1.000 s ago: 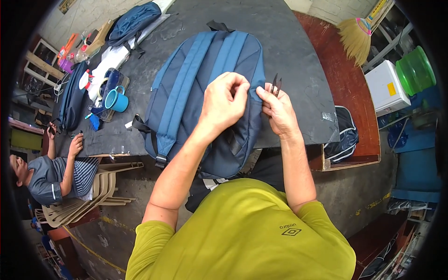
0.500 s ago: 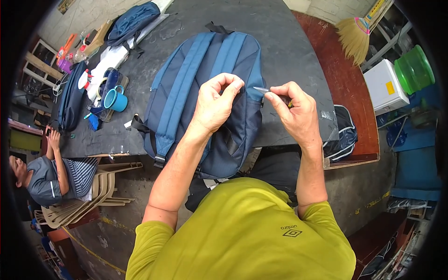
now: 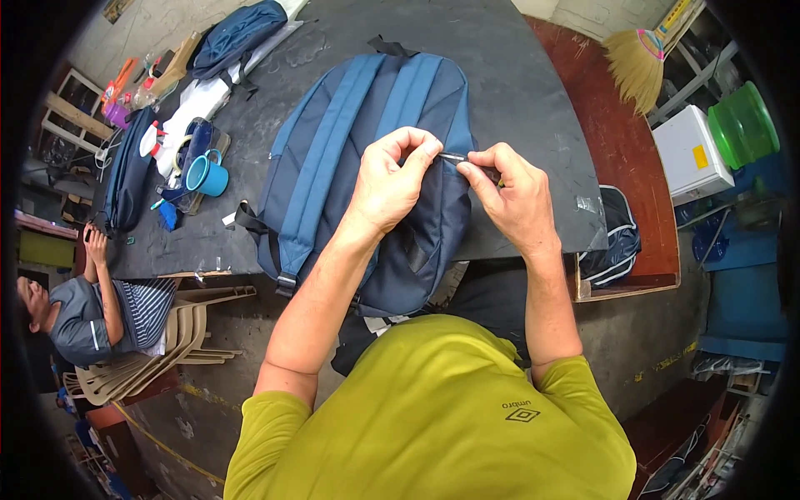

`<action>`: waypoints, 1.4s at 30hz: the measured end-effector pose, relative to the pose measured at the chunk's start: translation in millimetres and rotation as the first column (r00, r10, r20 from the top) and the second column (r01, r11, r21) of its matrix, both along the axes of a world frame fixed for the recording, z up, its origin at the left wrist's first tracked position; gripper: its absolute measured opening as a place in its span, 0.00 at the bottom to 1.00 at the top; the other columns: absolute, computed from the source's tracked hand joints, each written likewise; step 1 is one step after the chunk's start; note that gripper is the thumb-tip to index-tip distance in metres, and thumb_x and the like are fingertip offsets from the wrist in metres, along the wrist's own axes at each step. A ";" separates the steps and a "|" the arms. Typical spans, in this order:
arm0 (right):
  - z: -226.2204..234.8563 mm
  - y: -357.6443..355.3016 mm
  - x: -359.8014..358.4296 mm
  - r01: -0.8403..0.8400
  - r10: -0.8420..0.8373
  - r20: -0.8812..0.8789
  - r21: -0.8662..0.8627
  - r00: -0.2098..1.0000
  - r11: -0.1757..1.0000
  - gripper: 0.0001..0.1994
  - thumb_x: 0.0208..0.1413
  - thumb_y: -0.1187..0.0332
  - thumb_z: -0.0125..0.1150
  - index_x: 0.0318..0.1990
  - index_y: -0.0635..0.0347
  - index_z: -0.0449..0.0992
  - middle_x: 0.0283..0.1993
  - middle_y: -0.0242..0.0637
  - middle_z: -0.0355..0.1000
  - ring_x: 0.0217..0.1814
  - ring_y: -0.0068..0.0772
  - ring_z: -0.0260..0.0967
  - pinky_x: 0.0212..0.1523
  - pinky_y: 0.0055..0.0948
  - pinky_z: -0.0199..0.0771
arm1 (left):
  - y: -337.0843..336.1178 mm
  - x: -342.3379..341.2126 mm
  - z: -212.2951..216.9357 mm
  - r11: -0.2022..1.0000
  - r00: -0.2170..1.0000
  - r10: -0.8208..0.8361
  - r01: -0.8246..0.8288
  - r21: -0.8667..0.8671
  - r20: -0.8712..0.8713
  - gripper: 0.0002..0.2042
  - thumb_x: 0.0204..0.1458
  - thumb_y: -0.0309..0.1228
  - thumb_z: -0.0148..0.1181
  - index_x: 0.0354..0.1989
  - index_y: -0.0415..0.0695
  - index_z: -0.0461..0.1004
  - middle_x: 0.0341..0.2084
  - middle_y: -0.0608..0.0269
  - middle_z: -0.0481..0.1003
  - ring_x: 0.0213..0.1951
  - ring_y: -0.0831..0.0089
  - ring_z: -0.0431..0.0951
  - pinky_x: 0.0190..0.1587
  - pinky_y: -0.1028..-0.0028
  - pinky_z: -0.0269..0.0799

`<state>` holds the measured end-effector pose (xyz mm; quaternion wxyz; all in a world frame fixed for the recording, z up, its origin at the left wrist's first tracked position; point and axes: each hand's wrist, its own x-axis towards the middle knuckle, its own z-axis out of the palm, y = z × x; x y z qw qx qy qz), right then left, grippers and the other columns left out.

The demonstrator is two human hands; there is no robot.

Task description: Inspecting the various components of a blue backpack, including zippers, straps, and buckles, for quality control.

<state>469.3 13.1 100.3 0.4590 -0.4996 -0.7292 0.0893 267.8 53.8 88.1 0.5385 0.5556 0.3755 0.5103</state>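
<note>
The backpack (image 3: pixel 343 167), in two shades of blue, lies in front of you on the dark surface (image 3: pixel 521 92), shoulder straps facing up, its black top loop (image 3: pixel 392 47) pointing away from you and its bottom reaching past the edge nearest you. Your left hand (image 3: pixel 390 185) is above the middle of it, thumb and forefinger brought together in a pinch; you cannot tell whether anything thin sits between them. Your right hand (image 3: pixel 515 196) is by the right side of the bag, fingers closed around a small bladed tool (image 3: pixel 452 157), whose dark tip points left and meets or nearly meets your left fingertips. To your left on the surface stand a blue mug (image 3: pixel 207 177) and a spray bottle (image 3: pixel 151 140) with a red-and-white head, and a second blue bag (image 3: pixel 243 37) lies farther off. At the far left a co-worker (image 3: pixel 83 321) sits near stacked beige chairs (image 3: pixel 182 329).
</note>
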 end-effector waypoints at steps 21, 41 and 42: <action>-61.6 -32.7 -23.9 -0.005 -0.005 -0.072 -0.131 0.997 0.991 0.24 0.51 0.66 0.86 0.43 0.57 0.70 0.30 0.35 0.72 0.28 0.27 0.68 0.31 0.31 0.73 | -71.0 -92.3 21.6 1.000 0.954 -0.007 0.015 0.026 -0.298 0.15 0.64 0.27 0.68 0.56 0.40 0.74 0.42 0.62 0.79 0.38 0.78 0.80 0.42 0.76 0.77; -30.4 -51.7 -17.8 -0.052 -0.059 -0.303 -0.344 0.951 0.938 0.12 0.75 0.63 0.62 0.55 0.63 0.73 0.38 0.26 0.71 0.39 0.18 0.62 0.42 0.25 0.68 | -52.6 -53.4 -12.3 0.970 0.998 -0.050 0.039 -0.240 -0.038 0.49 0.52 0.19 0.73 0.82 0.41 0.49 0.40 0.69 0.69 0.35 0.82 0.71 0.45 0.77 0.73; -30.5 -51.3 -18.3 -0.075 -0.033 -0.307 -0.336 0.951 0.939 0.12 0.75 0.63 0.62 0.55 0.63 0.72 0.37 0.26 0.70 0.38 0.18 0.61 0.42 0.24 0.68 | -48.5 -57.4 -15.7 0.971 0.998 -0.047 0.037 -0.237 -0.040 0.49 0.52 0.19 0.73 0.82 0.41 0.49 0.40 0.69 0.69 0.35 0.82 0.71 0.45 0.77 0.73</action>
